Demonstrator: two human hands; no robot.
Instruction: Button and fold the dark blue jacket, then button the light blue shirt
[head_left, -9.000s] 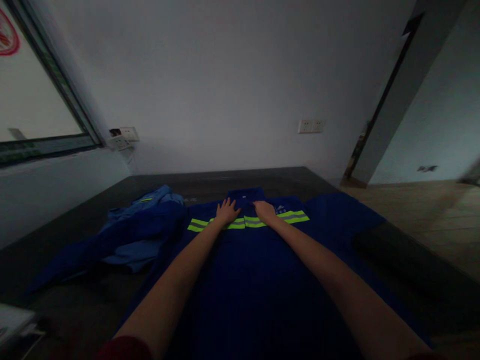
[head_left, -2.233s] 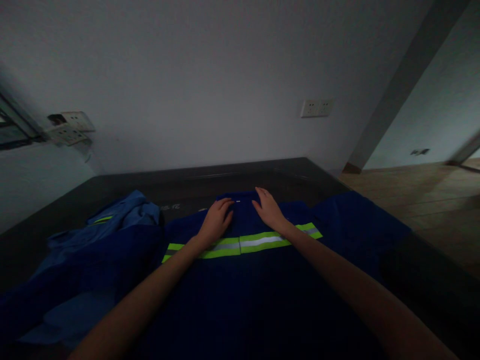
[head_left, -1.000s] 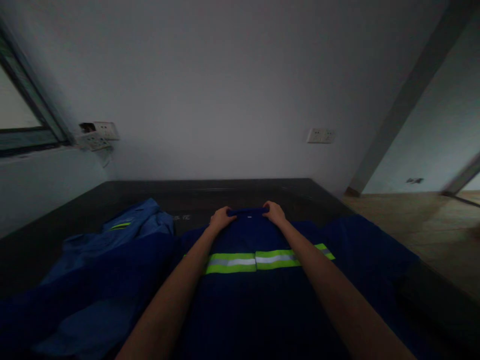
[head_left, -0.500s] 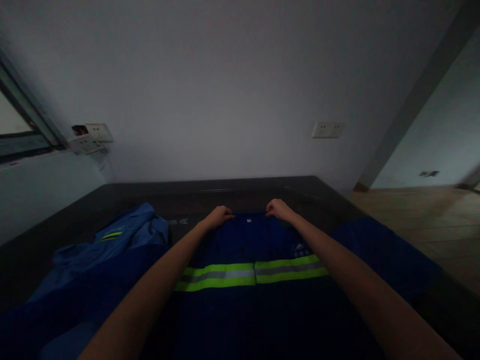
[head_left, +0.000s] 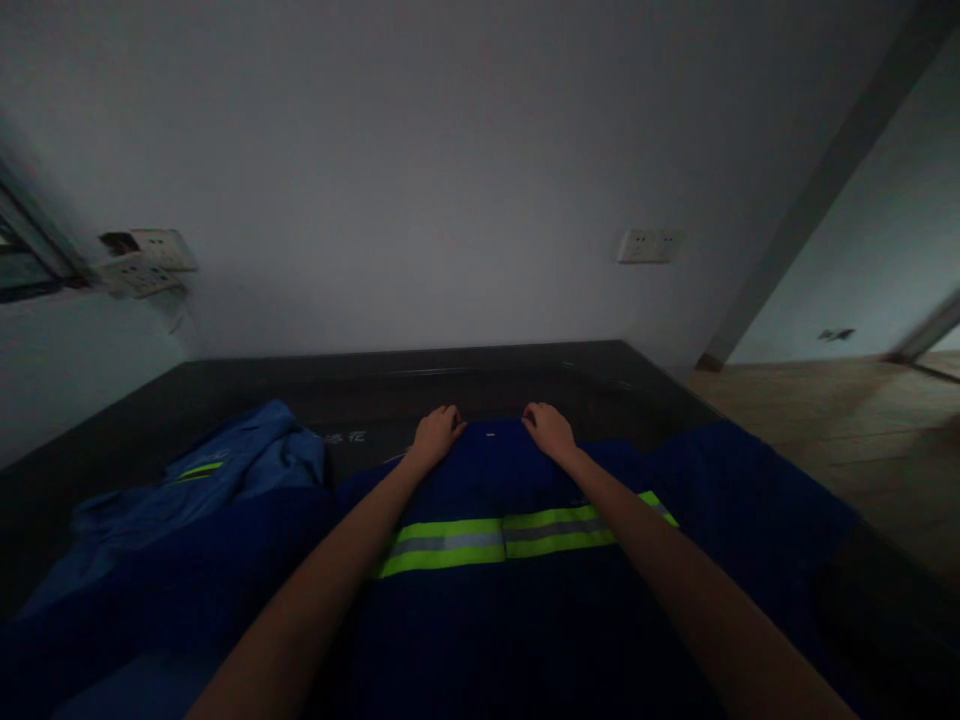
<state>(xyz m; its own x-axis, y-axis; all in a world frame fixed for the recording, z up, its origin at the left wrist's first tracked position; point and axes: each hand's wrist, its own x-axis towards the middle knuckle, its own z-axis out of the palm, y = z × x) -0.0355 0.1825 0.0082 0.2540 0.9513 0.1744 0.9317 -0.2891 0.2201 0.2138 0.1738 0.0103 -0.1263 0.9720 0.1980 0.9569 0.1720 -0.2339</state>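
Note:
A dark blue work jacket (head_left: 495, 610) with a yellow-green reflective stripe (head_left: 517, 530) across it lies spread flat on the dark table (head_left: 420, 375). Its collar (head_left: 491, 440) points away from me. My left hand (head_left: 435, 435) rests on the left side of the collar with fingers lying flat. On the right side of the collar, my right hand (head_left: 550, 430) lies the same way, fingers stretched. Neither hand holds anything. The room is dim.
A lighter blue garment (head_left: 202, 475) lies crumpled on the table to the left. Wall sockets (head_left: 649, 245) are on the back wall and another socket box (head_left: 142, 260) at the left corner. A tiled floor (head_left: 840, 410) opens to the right.
Half a second ago both hands pinched the collar edge; now they lie flat on it. The jacket and its stripe sit slightly nearer the wall than a second ago.

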